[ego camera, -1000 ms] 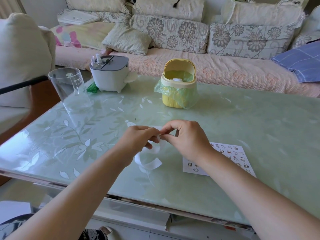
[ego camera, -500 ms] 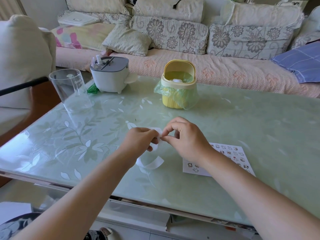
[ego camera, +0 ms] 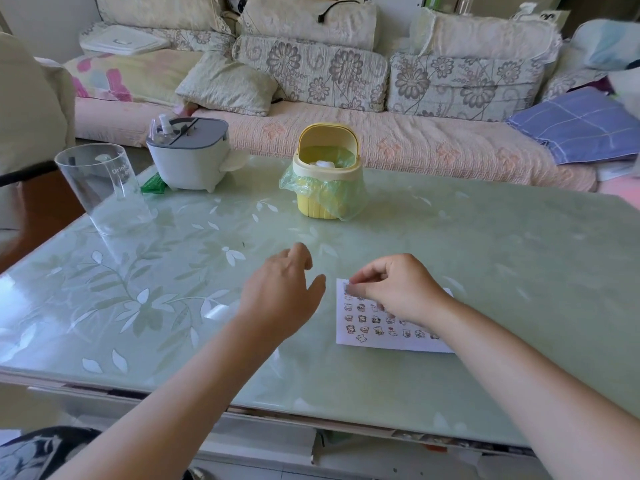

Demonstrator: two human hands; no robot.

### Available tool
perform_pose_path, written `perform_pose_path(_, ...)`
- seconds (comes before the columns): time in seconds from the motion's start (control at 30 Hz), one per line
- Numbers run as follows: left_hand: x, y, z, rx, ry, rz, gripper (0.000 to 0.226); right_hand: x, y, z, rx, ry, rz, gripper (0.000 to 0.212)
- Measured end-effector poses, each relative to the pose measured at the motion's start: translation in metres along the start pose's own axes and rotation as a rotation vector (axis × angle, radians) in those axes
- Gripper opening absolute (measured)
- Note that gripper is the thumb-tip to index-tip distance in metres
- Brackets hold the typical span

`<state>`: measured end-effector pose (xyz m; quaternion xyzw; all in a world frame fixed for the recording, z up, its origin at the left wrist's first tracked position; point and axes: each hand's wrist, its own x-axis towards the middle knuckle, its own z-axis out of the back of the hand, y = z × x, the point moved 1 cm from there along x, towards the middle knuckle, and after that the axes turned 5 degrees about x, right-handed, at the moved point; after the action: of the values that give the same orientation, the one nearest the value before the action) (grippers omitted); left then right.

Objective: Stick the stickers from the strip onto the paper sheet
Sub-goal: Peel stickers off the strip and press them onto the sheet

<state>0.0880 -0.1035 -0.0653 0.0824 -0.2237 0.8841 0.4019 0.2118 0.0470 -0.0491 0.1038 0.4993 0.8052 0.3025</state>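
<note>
The white paper sheet (ego camera: 388,344) lies flat on the green glass table (ego camera: 485,271), with several rows of small cartoon stickers on it. My right hand (ego camera: 398,289) is over the sheet's far part, and its thumb and forefinger pinch a small sticker (ego camera: 350,289) down at the far left corner. My left hand (ego camera: 280,292) hovers low over the table just left of the sheet, thumb spread wide and fingers relaxed. The sticker strip is not visible; I cannot tell whether it lies under the left hand.
A yellow mini bin (ego camera: 325,174) lined with a green bag stands at the table's middle back. A clear plastic cup (ego camera: 104,188) and a white-grey container (ego camera: 188,155) sit at the back left. A sofa with cushions runs behind the table.
My hands have parted. The right hand went right and down onto the sheet with a sticker. The left hand lowered and opened, and the curled white strip is out of sight.
</note>
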Motion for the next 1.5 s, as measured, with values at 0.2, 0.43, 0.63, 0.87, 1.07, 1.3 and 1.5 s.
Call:
perform_pose_path(0.2,-0.01,-0.016,-0.026,-0.132,0.156,-0.427,0.016,-0.017,-0.027,0.019,-0.097,0.093,-0.163,0.007)
perform_pose_path(0.43,-0.023,-0.02,-0.049,-0.142,0.31,-0.513,0.02,-0.026,-0.047,0.018,-0.119,0.146,-0.214,0.005)
perform_pose_path(0.63,-0.024,-0.018,-0.052,-0.148,0.312,-0.499,0.021,-0.025,-0.049,0.013,-0.157,0.137,-0.201,0.005)
perform_pose_path(0.87,-0.024,-0.018,-0.052,-0.153,0.325,-0.494,0.021,-0.02,-0.05,0.006,-0.24,0.109,-0.199,0.007)
perform_pose_path(1.07,-0.025,-0.017,-0.052,-0.152,0.334,-0.494,0.022,-0.022,-0.047,0.004,-0.29,0.081,-0.206,0.01)
perform_pose_path(1.3,-0.028,-0.016,-0.051,-0.144,0.321,-0.512,0.022,-0.018,-0.045,-0.003,-0.365,0.06,-0.22,0.01)
perform_pose_path(1.5,-0.031,-0.014,-0.047,-0.116,0.345,-0.549,0.025,-0.012,-0.034,-0.004,-0.658,0.011,-0.226,0.011)
